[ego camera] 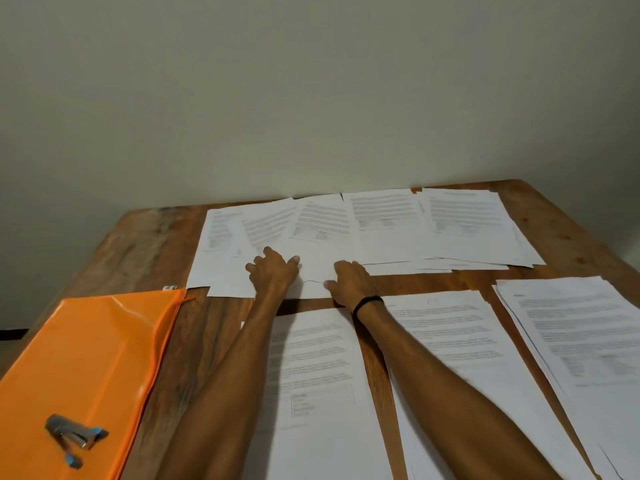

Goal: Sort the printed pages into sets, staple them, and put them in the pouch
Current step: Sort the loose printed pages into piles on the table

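Printed pages [322,220] lie overlapped along the far edge of the desk [138,244], both hands on them.
Fingers of the left hand [273,275] press down spread; the right hand [349,282] curls at their near edge, and whether it pinches I cannot tell. Tugging one page could drag its overlapped neighbours and mix the sets.

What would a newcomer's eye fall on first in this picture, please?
The bright orange pouch at the left of the wooden table, with a metal stapler lying on it. Then white printed pages in rows across it, left hand and right hand touching the far row.
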`<state>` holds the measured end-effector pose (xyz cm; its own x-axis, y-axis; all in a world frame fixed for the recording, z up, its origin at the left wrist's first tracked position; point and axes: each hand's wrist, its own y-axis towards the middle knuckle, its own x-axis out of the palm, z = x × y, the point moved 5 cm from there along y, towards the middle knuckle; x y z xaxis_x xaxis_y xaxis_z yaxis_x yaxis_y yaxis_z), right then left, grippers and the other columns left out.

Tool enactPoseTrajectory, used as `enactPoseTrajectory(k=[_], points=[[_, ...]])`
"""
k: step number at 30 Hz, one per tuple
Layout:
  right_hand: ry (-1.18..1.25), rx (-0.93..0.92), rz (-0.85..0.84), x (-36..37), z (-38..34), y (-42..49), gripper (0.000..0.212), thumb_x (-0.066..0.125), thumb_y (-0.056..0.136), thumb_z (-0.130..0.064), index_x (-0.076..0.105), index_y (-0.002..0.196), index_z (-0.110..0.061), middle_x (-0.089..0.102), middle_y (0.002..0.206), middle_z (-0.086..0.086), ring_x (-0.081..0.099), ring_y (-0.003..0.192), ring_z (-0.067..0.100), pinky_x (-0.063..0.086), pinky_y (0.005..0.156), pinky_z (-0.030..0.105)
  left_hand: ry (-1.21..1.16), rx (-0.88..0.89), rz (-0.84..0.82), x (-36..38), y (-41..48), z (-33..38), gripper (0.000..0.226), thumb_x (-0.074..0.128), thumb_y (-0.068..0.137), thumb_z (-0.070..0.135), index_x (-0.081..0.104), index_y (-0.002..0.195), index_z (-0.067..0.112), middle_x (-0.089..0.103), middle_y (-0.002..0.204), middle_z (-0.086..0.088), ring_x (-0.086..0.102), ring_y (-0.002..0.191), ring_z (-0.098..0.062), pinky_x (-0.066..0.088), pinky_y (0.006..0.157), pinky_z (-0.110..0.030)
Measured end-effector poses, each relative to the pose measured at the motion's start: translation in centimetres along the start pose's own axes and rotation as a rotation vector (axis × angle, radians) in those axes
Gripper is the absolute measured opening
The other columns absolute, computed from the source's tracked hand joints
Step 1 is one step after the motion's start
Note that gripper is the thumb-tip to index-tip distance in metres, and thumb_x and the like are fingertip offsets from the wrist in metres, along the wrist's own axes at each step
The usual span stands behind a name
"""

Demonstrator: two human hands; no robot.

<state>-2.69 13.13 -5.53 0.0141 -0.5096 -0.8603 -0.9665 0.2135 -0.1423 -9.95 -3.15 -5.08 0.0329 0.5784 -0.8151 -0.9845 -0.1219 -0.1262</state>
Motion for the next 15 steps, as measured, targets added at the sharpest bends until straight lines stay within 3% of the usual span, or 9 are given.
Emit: enactPoseTrajectory(k=[6, 12, 15], points=[[0.069, 0.0, 0.002, 1.0, 1.0, 1.1, 0.051, 0.062, 0.098, -0.036, 0.051, 0.139, -0.008, 0.052, 0.143, 0.01, 0.037, 0.142, 0.032, 0.035, 0.111, 0.038, -0.085, -0.031, -0.016, 0.0, 3.4, 0.1, 0.063, 0.069, 0.089, 0.046, 0.049, 0.132, 0.004, 0.052, 0.136, -0.019, 0.046, 0.127, -0.037, 0.041, 0.102, -0.044], [0.112, 0.003, 0.024, 1.2, 1.5, 1.2, 0.05, 0.063, 0.097, -0.034, 0.051, 0.139, -0.01, 0.046, 0.151, 0.011, 0.031, 0.145, 0.031, 0.032, 0.112, 0.037, -0.225, -0.035, -0.032, 0.0, 3.5, -0.1, 0.04, 0.072, 0.088, 0.023, 0.058, 0.121, 0.006, 0.063, 0.122, -0.015, 0.061, 0.112, -0.034, 0.055, 0.094, -0.042], [0.118, -0.01, 0.046, 1.1, 1.2, 0.7, 0.044, 0.063, 0.097, -0.033, 0.054, 0.132, -0.006, 0.053, 0.142, 0.014, 0.038, 0.141, 0.032, 0.038, 0.103, 0.035, -0.335, 0.028, 0.02, -0.7, 2.7, -0.2, 0.035, 0.067, 0.092, 0.018, 0.061, 0.124, 0.006, 0.064, 0.123, -0.015, 0.062, 0.111, -0.033, 0.054, 0.097, -0.045]])
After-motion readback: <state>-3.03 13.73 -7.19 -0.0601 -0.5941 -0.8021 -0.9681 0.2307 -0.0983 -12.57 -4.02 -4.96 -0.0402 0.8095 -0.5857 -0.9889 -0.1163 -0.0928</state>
